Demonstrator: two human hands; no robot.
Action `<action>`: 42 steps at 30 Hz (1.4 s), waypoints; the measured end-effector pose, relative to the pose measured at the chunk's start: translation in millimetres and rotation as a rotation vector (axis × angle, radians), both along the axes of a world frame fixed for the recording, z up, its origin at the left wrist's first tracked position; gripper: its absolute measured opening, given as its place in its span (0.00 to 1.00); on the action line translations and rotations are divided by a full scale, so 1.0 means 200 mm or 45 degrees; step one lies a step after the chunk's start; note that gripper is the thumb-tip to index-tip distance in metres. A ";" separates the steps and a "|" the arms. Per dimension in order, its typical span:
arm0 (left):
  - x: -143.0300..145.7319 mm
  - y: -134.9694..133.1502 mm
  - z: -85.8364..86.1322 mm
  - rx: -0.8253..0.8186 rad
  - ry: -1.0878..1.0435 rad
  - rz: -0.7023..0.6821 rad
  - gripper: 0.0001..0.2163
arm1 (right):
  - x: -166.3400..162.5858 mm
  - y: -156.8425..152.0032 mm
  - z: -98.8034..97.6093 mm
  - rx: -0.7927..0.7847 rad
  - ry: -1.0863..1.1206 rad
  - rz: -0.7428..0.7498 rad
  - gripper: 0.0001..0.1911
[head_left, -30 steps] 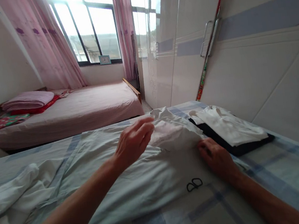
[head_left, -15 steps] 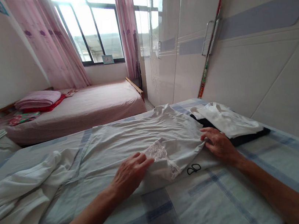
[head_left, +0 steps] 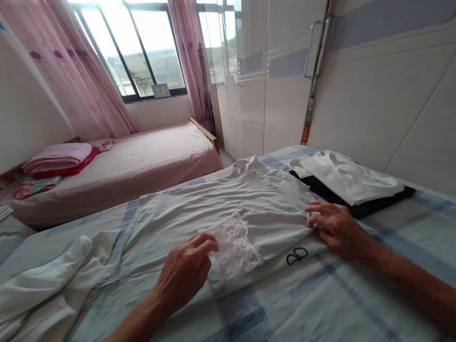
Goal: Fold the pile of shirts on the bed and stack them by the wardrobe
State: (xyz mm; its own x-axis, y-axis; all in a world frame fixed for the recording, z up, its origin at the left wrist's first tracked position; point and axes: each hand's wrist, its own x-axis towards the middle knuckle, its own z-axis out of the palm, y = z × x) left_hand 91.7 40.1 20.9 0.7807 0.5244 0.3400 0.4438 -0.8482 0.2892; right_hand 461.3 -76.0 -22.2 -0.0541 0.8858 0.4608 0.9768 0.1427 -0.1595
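A white garment (head_left: pixel 232 204) lies spread on the blue-checked bed (head_left: pixel 339 297) in front of me. Its lace-trimmed sleeve (head_left: pixel 238 243) is folded inward across the body. My left hand (head_left: pixel 185 270) rests on the garment just left of the lace cuff, fingers curled and pinching the cloth. My right hand (head_left: pixel 337 226) lies flat on the garment's right edge, fingers stretched out and pressing it down. A small black logo (head_left: pixel 297 255) shows on the fabric between my hands.
A folded white garment (head_left: pixel 347 177) sits on a folded black one (head_left: pixel 368 205) at the right, by the wardrobe (head_left: pixel 390 86). Crumpled white cloth (head_left: pixel 29 301) lies at the left. Beyond is a pink bed (head_left: pixel 126 168) with folded bedding (head_left: pixel 56 158).
My left hand carried the sleeve from the far side toward me and laid it folded across the garment. My right hand stayed pressing on the right edge.
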 end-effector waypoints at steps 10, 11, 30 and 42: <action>0.60 0.33 0.03 -0.251 0.170 0.417 0.22 | -0.04 0.19 -0.02 0.117 0.111 -0.366 0.14; 0.64 0.34 0.01 -0.266 0.184 0.419 0.22 | -0.03 0.19 -0.06 0.089 0.100 -0.420 0.14; 0.27 -0.05 -0.19 0.120 0.384 0.238 0.29 | -0.19 0.13 -0.05 -0.160 -0.193 -0.136 0.29; 0.34 -0.05 -0.11 0.139 0.254 0.154 0.20 | 0.19 0.14 0.04 -0.210 0.160 -0.386 0.14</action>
